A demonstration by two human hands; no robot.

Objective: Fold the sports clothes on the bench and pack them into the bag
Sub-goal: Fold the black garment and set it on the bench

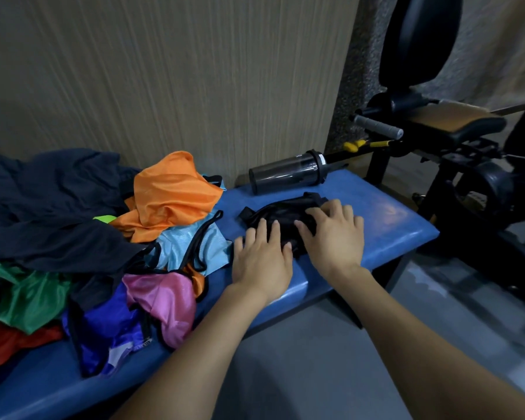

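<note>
Left hand, right hand flat, fingers spread, pressing small black fabric garment near right end of blue padded bench, flattening fold; unfolded colourful clothes pile left.

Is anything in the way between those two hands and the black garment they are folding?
Nothing visible. The left hand and right hand already lie flat on the black garment on the blue bench. No bag shows in this view, so that path cannot be judged.

- We see a blue padded bench.
- On it lie a heap of coloured sports clothes, a black garment, and a dark bottle on its side.
</note>
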